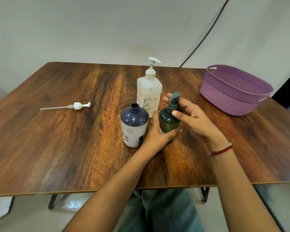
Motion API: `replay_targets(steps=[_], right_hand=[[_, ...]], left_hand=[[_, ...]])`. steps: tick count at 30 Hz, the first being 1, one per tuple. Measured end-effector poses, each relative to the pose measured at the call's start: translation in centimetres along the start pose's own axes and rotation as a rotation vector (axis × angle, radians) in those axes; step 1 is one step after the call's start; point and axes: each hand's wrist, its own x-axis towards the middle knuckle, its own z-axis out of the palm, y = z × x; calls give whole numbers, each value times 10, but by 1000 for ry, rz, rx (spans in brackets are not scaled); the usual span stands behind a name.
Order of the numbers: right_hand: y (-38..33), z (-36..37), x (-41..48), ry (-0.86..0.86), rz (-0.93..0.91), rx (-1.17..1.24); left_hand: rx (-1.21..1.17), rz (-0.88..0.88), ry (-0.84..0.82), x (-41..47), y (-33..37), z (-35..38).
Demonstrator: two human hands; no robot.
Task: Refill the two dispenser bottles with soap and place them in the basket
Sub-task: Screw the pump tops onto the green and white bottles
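Observation:
A small dark green dispenser bottle (168, 121) stands mid-table with its green pump head (174, 99) on. My left hand (157, 133) grips the bottle's body from the left and below. My right hand (191, 113) curls round the pump head, thumb in front and fingers behind. To its left stands a dark blue and white dispenser bottle (134, 126) with its neck uncovered. Its white pump (77, 106) with a long tube lies flat at the left. A tall white soap bottle (149, 94) with a pump stands just behind both.
A purple woven plastic basket (233, 96) sits at the table's right edge with nothing visible inside. The wooden table (57, 139) stands against a pale wall. A black cable runs down the wall behind the basket. My legs show below the near edge.

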Motion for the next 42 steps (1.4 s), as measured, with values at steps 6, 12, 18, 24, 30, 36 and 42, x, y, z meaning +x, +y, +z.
replay_targets(steps=[6,12,18,24,30,36,42], right_hand=[[8,2,4,132,-58,-115],[18,29,-3,490,-113,-312],[9,-4,3,87,-6,23],[16,24,-3,328,-61,-339],[18,47,-2,621,-65,-486],[17,55,-9,659,-40,-436],[7,65,-14,756,2,-301]], left_hand=[[-37,-15,30,-3,2,3],[-57,-8,62,-2,4,3],[-32,-30,9,-2,4,-1],[-48,-4,66,-2,4,4],[57,10,147,-2,-3,9],[121,42,177,-9,1,12],[167,14,66,-45,21,-3]])
